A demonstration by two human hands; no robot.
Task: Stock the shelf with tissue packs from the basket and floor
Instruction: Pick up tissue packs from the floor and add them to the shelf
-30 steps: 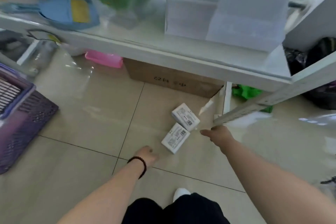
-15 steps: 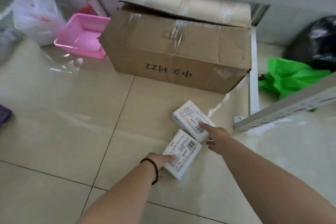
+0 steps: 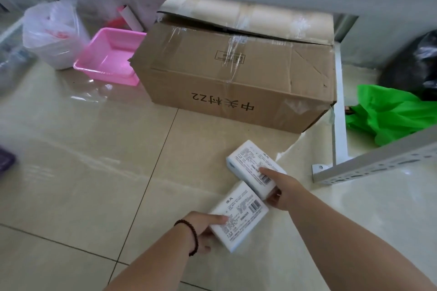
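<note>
— White near tissue pack on the floor tiles: who grips it?
— Left hand, thumb on top, fingers wrapped underneath.
— And at one o'clock?
— Right hand clasps the far tissue pack; beyond, at twelve, a cardboard box.

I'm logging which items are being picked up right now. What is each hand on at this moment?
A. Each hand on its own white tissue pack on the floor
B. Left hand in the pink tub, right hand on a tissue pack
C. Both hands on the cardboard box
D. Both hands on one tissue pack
A: the left hand grips the nearer tissue pack and the right hand grips the farther tissue pack, both low on the tiled floor.
</note>
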